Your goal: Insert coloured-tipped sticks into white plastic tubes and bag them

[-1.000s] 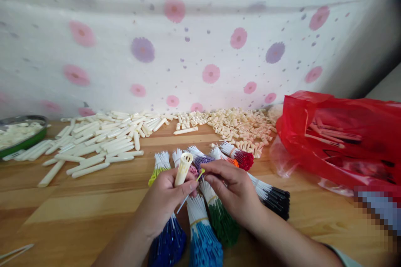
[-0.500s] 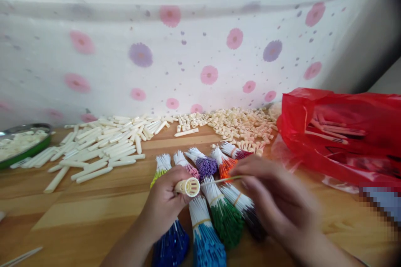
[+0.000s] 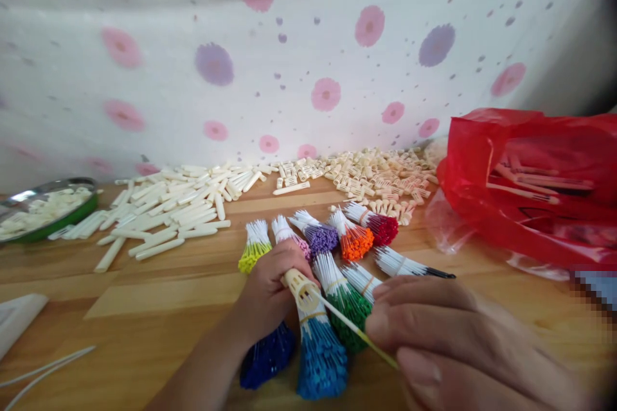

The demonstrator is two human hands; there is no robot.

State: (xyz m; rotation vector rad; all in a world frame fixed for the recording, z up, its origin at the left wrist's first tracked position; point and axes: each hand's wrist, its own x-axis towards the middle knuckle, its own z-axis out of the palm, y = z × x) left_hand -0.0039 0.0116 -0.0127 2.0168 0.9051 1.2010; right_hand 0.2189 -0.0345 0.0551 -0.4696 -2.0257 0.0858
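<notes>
My left hand (image 3: 270, 289) is closed around a cream pen barrel (image 3: 295, 281), whose slotted open end faces me. In my right hand (image 3: 443, 327), fingers pinch a thin pen refill (image 3: 344, 318), white with a yellow-green end. Its white tip reaches the mouth of the barrel; whether it is inside I cannot tell. Below and around my hands lie banded bundles of such refills: light blue (image 3: 322, 359), dark blue (image 3: 267, 356), green (image 3: 351, 308), yellow (image 3: 254, 253), purple (image 3: 322, 237), orange (image 3: 355, 241) and red (image 3: 385, 229). My left hand partly hides the pink bundle (image 3: 289, 234).
Cream tubes (image 3: 164, 212) are heaped at the back left, beside a green-sided dish (image 3: 89, 207) of small parts. Small slotted pieces (image 3: 380, 173) pile up at the back centre. A red plastic bag (image 3: 482, 218) stands right. Black-ended refills (image 3: 407, 264) lie near my right hand.
My right hand has come closer to me with the refill, which now slants down from the barrel's mouth. The barrel has tilted downward, and the table appears slightly higher in view.
</notes>
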